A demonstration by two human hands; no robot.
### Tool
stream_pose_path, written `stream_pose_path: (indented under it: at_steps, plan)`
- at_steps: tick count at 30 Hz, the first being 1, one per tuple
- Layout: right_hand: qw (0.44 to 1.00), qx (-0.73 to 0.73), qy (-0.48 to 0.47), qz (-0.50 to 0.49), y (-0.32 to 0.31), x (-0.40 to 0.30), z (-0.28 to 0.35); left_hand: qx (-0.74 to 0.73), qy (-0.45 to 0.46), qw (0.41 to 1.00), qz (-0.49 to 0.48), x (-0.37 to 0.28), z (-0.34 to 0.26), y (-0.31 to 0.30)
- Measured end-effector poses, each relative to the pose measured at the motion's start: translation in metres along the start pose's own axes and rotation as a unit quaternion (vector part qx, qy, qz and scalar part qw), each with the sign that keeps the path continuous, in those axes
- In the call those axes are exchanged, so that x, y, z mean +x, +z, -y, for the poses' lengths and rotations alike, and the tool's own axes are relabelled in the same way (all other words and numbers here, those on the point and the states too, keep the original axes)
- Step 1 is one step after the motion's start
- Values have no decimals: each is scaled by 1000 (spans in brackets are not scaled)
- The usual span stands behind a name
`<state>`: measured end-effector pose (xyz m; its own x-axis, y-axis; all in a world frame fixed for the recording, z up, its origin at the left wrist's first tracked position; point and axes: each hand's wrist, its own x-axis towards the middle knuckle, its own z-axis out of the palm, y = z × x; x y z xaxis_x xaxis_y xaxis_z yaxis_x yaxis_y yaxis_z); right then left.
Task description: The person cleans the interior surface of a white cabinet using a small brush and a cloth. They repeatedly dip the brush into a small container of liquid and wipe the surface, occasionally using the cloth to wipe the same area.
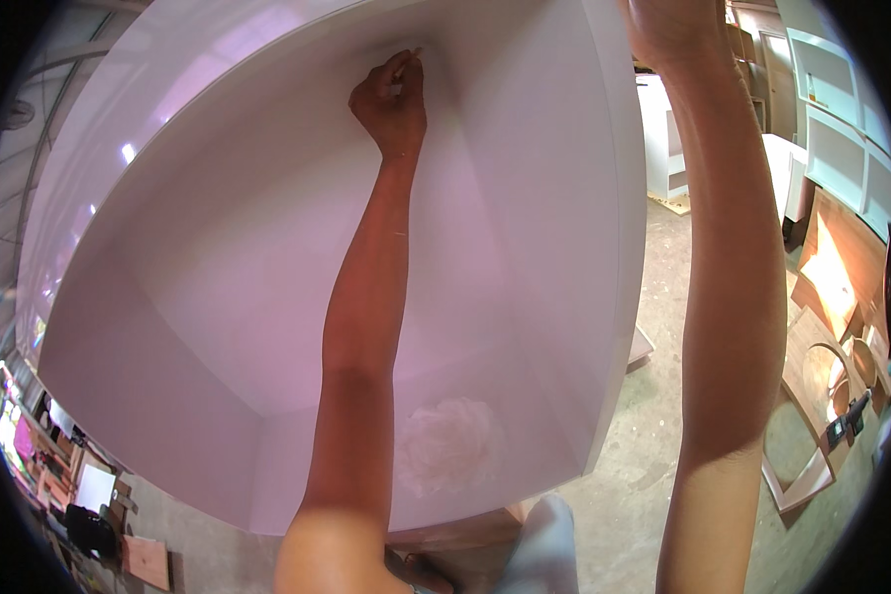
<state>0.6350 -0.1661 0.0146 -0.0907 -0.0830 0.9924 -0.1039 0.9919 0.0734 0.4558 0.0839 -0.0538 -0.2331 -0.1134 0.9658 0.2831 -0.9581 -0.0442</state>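
Note:
A large white open-fronted cabinet box (490,297) stands before me, its inside tinted pinkish in the shade. My left hand (393,96) reaches deep into it, near an upper inside corner. Its fingers are bent and pinched together; whether something small is between them is unclear. On the lower inside panel, a whitish swirled patch (453,445) lies to the right of my left forearm. My right arm stretches up outside the cabinet's right side. Only the base of my right hand (672,33) shows at the top rim, beside the panel edge; its fingers are out of view.
White shelf units (835,141) stand at the far right. Below them, wooden boards (843,260) lean, with cut panels (809,349) and a frame (802,482) on the concrete floor (653,445). A wooden board piece (146,562) and a black object (93,531) are at lower left.

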Motion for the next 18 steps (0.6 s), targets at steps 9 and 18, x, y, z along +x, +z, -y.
stream_pose_path:
  at_steps: [9,18]
  plan:
    - [998,-39,-2,-41,3,3,6,-7,-13,1000,-2,3,-7,1]
    - [986,-142,-30,-80,16,-7,4,96,19,994,39,0,-7,-5]
